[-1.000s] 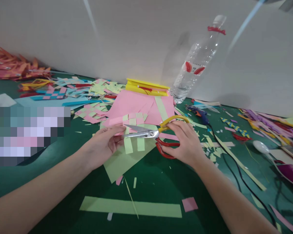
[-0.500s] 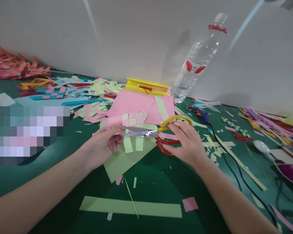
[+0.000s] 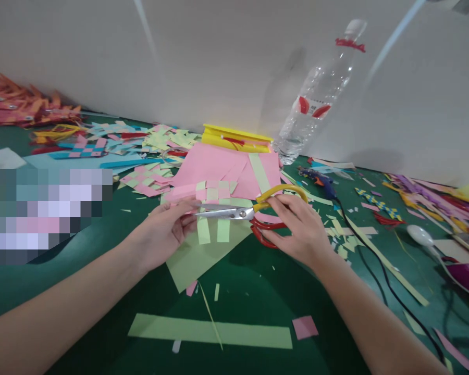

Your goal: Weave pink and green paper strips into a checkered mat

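Note:
My left hand (image 3: 164, 232) pinches the left edge of a small woven paper mat (image 3: 211, 195) of pink and light green strips, held just above the green table (image 3: 254, 291). In my right hand (image 3: 303, 229) are scissors (image 3: 240, 212) with one yellow and one red handle loop, fingers through the loops. The steel blades lie nearly closed across the mat's lower edge, over the hanging green strip ends (image 3: 213, 230).
Pink sheets (image 3: 222, 166) and a yellow folder (image 3: 234, 138) lie behind the mat, a clear water bottle (image 3: 316, 99) leans on the wall. A long green strip (image 3: 211, 332) and pink square (image 3: 305, 327) lie in front. Glue gun (image 3: 320, 179) with black cord and paper scraps at right.
The scissor blades have closed further across the green strip ends. Both hands stay in nearly the same place.

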Motion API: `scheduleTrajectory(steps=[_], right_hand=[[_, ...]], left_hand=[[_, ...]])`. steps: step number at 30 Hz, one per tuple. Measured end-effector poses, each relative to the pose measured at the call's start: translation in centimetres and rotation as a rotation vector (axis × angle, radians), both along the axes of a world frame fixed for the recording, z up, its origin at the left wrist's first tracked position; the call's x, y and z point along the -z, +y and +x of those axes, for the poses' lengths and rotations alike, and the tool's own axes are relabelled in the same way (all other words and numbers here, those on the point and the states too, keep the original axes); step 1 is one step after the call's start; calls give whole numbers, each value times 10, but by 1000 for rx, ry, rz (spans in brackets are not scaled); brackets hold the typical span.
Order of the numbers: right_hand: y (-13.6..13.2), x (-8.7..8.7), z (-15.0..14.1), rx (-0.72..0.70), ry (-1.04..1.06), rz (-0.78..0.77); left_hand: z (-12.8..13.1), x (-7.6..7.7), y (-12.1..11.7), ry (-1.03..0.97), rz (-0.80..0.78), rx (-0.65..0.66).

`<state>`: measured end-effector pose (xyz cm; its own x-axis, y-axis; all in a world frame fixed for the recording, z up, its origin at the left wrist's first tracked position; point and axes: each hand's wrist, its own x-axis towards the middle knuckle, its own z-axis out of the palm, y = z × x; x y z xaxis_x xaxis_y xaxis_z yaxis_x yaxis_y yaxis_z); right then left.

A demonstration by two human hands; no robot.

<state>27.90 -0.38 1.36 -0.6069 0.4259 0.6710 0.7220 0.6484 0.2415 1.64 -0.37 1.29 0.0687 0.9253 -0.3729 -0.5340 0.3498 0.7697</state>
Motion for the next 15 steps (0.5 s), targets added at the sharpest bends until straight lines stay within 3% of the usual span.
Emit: scheduleTrajectory(steps=[8, 15], right_hand=[[2, 2, -1, -29, 53, -4], [2, 3, -2, 13, 317, -141]], left_hand=[[3, -5, -1, 33, -32, -47], [1, -5, 1, 79, -12, -69]])
